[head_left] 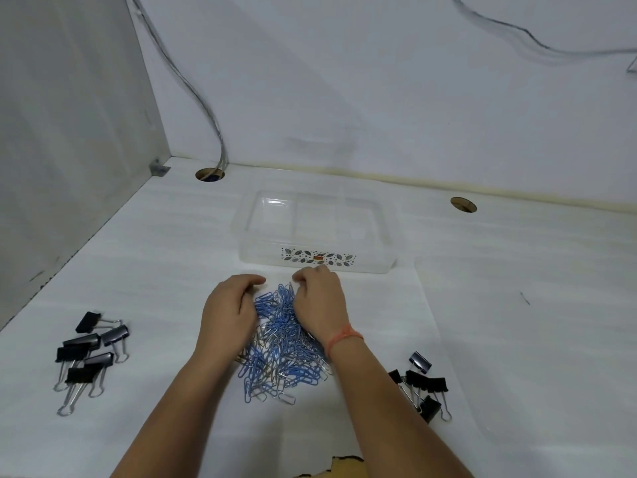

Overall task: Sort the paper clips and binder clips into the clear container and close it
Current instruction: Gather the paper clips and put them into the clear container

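Left hand [229, 305], right hand [320, 301]: grip curled round paper clips [279, 360] (blue heap).

— How do the arms lie?
— Both forearms reach forward, side by side.
— And the hands?
— Left hand [230, 307] and right hand [320, 301] sit close together, knuckles up, fingers curled into the paper clips [275, 353]; a red cord [344, 336] circles the right wrist.

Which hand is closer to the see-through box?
Right. The right hand is just before the clear container; the left hand sits farther back and left. Both grip paper clips.
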A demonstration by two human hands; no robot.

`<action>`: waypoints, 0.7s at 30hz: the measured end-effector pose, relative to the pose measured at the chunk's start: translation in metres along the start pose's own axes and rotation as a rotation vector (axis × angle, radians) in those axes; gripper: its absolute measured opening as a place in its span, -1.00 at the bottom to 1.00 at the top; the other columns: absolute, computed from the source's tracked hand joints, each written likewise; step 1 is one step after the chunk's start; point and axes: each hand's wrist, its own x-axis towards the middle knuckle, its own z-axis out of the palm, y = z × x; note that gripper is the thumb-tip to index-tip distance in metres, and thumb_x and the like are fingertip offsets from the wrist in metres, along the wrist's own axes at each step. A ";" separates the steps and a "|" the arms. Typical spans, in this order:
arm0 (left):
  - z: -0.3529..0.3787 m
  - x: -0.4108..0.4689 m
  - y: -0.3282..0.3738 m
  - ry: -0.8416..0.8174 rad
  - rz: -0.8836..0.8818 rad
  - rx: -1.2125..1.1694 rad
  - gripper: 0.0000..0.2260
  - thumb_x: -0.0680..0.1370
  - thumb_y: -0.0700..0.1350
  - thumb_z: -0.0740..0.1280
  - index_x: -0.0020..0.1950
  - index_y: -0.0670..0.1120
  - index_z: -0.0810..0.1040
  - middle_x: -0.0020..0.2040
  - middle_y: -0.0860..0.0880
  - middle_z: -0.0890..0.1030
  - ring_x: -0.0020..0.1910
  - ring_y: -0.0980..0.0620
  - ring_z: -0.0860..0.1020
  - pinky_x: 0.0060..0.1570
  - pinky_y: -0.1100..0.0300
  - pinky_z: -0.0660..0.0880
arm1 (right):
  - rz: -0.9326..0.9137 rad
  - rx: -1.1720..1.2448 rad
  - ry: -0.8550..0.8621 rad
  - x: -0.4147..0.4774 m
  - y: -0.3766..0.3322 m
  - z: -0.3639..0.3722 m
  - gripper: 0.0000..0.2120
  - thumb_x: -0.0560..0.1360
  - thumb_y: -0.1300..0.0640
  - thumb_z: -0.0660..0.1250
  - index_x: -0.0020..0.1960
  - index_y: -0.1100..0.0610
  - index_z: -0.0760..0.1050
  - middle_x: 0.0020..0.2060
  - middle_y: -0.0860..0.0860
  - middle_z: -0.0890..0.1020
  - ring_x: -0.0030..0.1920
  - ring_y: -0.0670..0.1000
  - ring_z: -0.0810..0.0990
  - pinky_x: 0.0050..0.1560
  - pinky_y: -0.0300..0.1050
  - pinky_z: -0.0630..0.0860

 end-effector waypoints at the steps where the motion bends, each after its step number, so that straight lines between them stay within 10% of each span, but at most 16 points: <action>1: 0.000 0.002 0.001 -0.023 -0.002 0.034 -0.65 0.48 -0.25 0.10 0.13 -0.19 0.61 0.11 -0.14 0.64 0.14 -0.11 0.54 0.16 0.08 0.43 | -0.017 -0.001 -0.023 0.001 -0.003 0.003 -0.68 0.53 0.27 0.12 0.20 0.19 0.54 0.16 0.15 0.52 0.21 0.13 0.43 0.21 -0.11 0.35; 8: -0.018 -0.023 0.003 -0.125 -0.054 -0.146 -0.63 0.37 -0.21 0.04 -0.04 -0.07 0.61 -0.06 -0.01 0.66 -0.04 0.04 0.59 0.02 0.11 0.51 | -0.163 0.028 -0.150 -0.027 -0.001 -0.009 -0.66 0.50 0.34 0.10 0.04 0.16 0.62 0.04 0.11 0.58 0.15 0.09 0.46 0.13 -0.14 0.36; 12: -0.044 -0.049 0.003 -0.215 -0.103 -0.249 -0.63 0.45 -0.15 0.20 0.22 0.04 0.53 0.11 0.16 0.60 -0.01 0.27 0.57 0.12 0.08 0.51 | -0.190 -0.012 -0.190 -0.041 0.012 -0.045 -0.68 0.49 0.27 0.19 0.19 0.10 0.54 0.15 0.05 0.55 0.21 0.05 0.45 0.20 -0.14 0.38; 17: -0.074 -0.057 0.015 -0.544 -0.081 0.424 0.09 0.20 0.16 0.53 0.56 0.09 -0.05 0.43 0.05 0.18 0.44 0.02 0.13 0.35 0.13 0.23 | -0.045 -0.358 -0.562 -0.058 0.016 -0.075 0.01 0.21 -0.06 0.56 0.49 0.03 0.07 0.32 0.06 0.29 0.34 0.10 0.30 0.23 -0.04 0.38; 21: -0.052 -0.043 0.025 -0.614 -0.081 0.594 0.14 0.14 0.12 0.57 0.55 -0.02 -0.01 0.35 -0.04 0.21 0.38 -0.04 0.18 0.29 0.13 0.34 | -0.058 -0.340 -0.550 -0.056 0.000 -0.054 0.03 0.14 0.02 0.62 0.45 0.05 0.11 0.27 0.10 0.26 0.26 0.16 0.40 0.23 0.02 0.47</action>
